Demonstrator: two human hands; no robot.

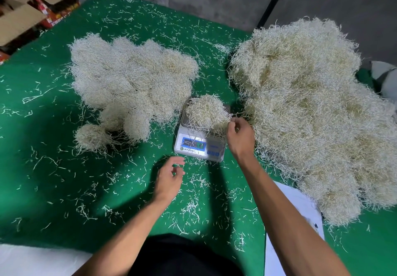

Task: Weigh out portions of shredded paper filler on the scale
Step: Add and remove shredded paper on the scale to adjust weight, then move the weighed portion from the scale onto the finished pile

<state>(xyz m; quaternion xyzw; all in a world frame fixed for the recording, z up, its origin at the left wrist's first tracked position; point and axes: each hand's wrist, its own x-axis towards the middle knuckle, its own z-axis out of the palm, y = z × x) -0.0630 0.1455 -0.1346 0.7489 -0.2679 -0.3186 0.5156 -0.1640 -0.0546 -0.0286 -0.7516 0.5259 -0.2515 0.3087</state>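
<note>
Digital scale (200, 144) at frame centre on green counter (53, 179), a clump of shredded paper filler (206, 112) on its pan. Right hand (240, 138) at the clump's right edge, fingers curled, pinching strands. Left hand (168, 179) just below the scale, fingers loosely curled, holding nothing. Big filler pile (311, 108) right, portioned clumps (131, 82) upper left. Cardboard boxes (32, 2) top left corner.

Digital scale (200, 144) on the green bench (53, 168), lit display (194, 144) on its front panel showing green digits crossed by paper strands, too blurred to read for certain, round green logo and small print under the display illegible, no other readable text
</note>
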